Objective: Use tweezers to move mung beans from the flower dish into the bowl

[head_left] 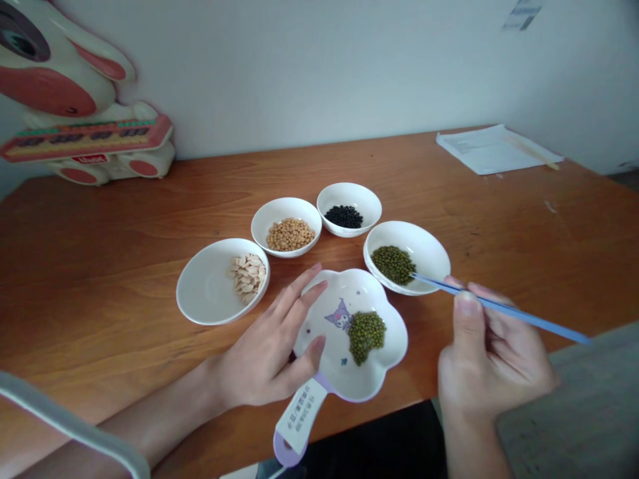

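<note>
My left hand (272,349) rests on the left rim of a flower-shaped white dish (339,386) with a cartoon print; its fingers lie along the rim and the thumb presses the near edge. A heap of green mung beans (366,336) lies in that dish. My right hand (492,359) is closed on blue chopsticks (499,307). Their tips reach into a round white bowl (424,249) holding more mung beans (394,263).
Three more white bowls stand behind: pale flat seeds (247,275), soybeans (290,234), black beans (343,216). A rabbit-shaped toy keyboard (84,143) sits at the far left by the wall. Papers (492,148) lie at the far right. A lilac labelled tag (297,422) overhangs the table's near edge.
</note>
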Demonstrator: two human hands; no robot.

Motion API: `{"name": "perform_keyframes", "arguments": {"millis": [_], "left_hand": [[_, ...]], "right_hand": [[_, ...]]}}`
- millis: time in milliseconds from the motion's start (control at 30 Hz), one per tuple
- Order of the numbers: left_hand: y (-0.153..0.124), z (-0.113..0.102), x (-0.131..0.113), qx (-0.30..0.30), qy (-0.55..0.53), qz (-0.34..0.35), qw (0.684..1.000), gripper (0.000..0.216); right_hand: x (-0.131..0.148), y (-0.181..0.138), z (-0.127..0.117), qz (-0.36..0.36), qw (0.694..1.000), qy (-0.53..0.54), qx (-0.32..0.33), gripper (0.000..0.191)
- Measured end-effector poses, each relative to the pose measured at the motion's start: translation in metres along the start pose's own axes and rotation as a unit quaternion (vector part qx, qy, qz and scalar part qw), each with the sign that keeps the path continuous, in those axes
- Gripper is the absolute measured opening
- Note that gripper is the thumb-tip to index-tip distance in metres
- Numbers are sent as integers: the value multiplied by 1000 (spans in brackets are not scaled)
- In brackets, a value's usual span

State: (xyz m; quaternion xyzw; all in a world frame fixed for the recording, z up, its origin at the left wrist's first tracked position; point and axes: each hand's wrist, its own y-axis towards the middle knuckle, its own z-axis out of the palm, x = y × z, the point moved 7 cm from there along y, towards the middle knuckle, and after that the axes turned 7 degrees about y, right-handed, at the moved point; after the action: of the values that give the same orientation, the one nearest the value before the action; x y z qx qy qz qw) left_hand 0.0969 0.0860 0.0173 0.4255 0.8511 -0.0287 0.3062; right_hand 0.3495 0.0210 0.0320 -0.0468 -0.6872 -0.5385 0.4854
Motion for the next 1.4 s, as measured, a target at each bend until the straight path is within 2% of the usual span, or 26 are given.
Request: {"name": "perform_keyframes", "arguments": {"millis": [100,167,233,400,500,633,900,1233,1333,1400], "left_hand": [[0,-1,1,4,3,0,1000,74],[0,-2,1,4,4,-1,1000,74],[0,-2,1,6,3,-4,1000,73],[0,-1,1,10,-8,-5,1000,72],[0,-1,1,13,-6,-6,1000,71],[0,-2,1,13,-4,-1,1000,71],[1,-2,-1,-2,0,14,1000,69],[1,-3,-1,-6,3,21,1000,68],[1,-2,-1,-4,4,19,1000,68],[1,-2,-1,-5,4,18,1000,68]], "right_hand": [[-9,0,0,56,998,-4,-17,19],[-9,-2,0,61,998,8,4,20],[-7,-4,1,52,997,25,49,22],[3,-6,15,-11,973,-11,231,24],[10,-3,22,-60,959,-31,276,21],[13,0,26,-80,956,-35,282,24],[15,-4,31,-86,944,-16,319,25],[14,-4,34,-83,939,-27,334,26],[16,-6,29,-94,946,-32,308,26],[15,-5,19,-86,966,-36,241,28]]}}
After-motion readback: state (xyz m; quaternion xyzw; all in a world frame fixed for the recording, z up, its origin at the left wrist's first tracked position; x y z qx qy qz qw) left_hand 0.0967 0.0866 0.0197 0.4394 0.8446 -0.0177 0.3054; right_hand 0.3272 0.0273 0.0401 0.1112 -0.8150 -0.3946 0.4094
